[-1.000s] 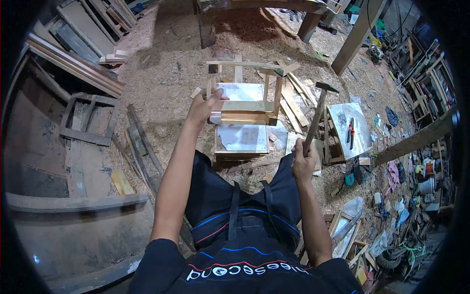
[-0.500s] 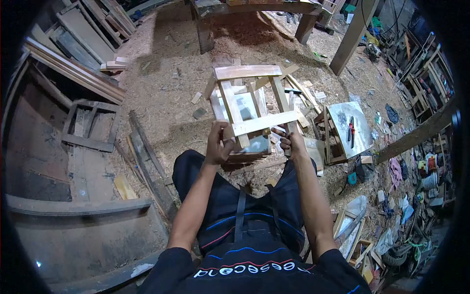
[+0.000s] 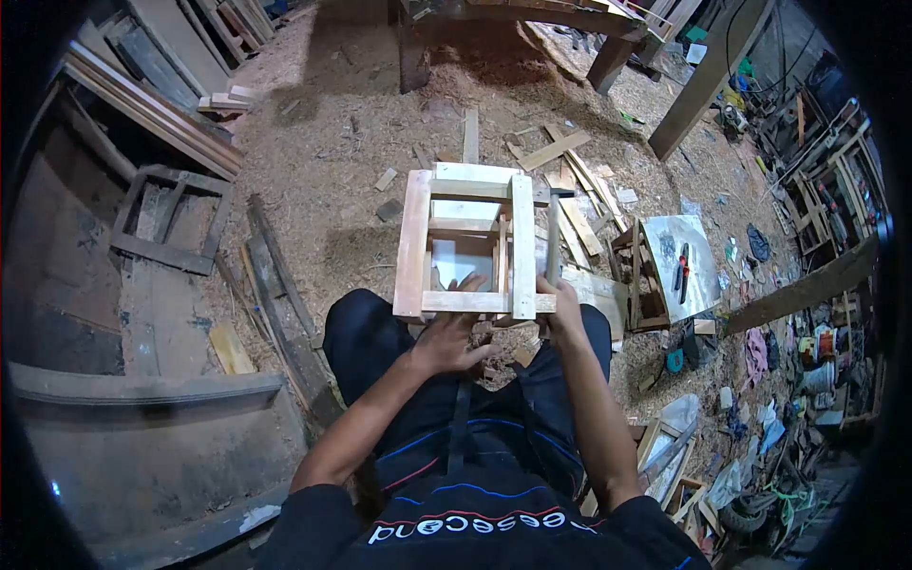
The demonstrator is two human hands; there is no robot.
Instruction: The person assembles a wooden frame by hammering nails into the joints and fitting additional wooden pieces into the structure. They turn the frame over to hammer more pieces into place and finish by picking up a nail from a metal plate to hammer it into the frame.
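A small wooden frame [image 3: 413, 242] of pale slats sits in front of my knees, its slats nailed into a square. My left hand [image 3: 448, 337] is at its near rail, with the fingers passing beneath and showing again inside the opening, the thumb spread apart. In my right hand [image 3: 562, 309], at the frame's near right corner, is a hammer [image 3: 554, 237], its handle pointing away from me and its dark head at the far end. Through the frame shows a box-like wooden piece with a light panel [image 3: 463, 258], partly hidden.
Loose wood strips [image 3: 575, 223] lie on the sawdust floor beyond the frame. To the right, red-handled pliers [image 3: 682, 268] rest on a light-topped stool [image 3: 701, 247]. A workbench leg [image 3: 413, 59] and a slanted post [image 3: 708, 85] stand ahead. Old timber [image 3: 285, 309] lies left.
The frame has turned and come lower, so its slatted face now points up at me. My left hand has moved from its left corner to under the near rail. The hammer now shows clearly.
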